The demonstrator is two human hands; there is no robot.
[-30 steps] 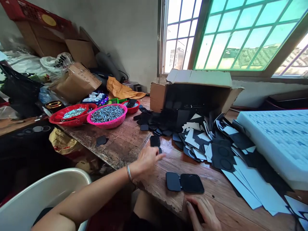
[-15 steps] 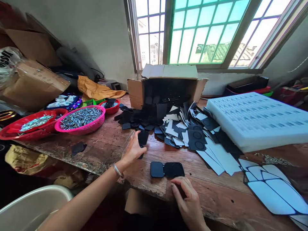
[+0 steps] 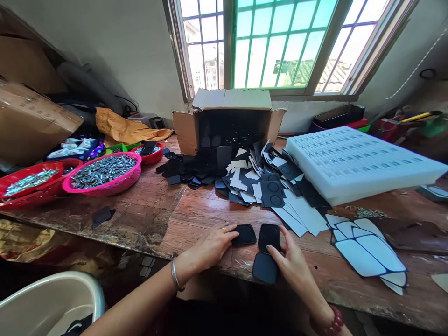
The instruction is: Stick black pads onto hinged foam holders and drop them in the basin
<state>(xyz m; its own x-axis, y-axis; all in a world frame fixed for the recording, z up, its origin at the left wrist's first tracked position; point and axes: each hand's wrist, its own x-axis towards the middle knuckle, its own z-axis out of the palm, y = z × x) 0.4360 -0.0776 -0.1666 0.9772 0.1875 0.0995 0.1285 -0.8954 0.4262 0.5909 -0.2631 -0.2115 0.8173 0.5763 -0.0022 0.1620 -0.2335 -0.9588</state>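
Note:
Low over the front of the wooden table, my left hand [image 3: 213, 245] pinches the left edge of a flat black rounded-square piece [image 3: 246, 235]. To its right, a black two-part hinged case [image 3: 265, 268] lies opened out, one square half above the other. My right hand [image 3: 291, 255] grips this case at its right side, with the thumb over the joint and the fingers along the upper half. A small gap separates the loose piece from the case. Behind both hands spreads a heap of black pieces [image 3: 189, 169] and dark and white cut sheets [image 3: 273, 193].
An opened cardboard box [image 3: 185, 130] stands behind the heap. Left are a pink basket of small metal parts [image 3: 101, 189] and red baskets [image 3: 35, 198]. A white foam tray [image 3: 325, 182] and white rounded sheets [image 3: 366, 254] lie right. A pale tub [image 3: 87, 284] stands below left.
My left hand has come back from the heap toward the table's front with a black piece. My right hand has taken hold of the hinged case, which has turned from sideways to upright.

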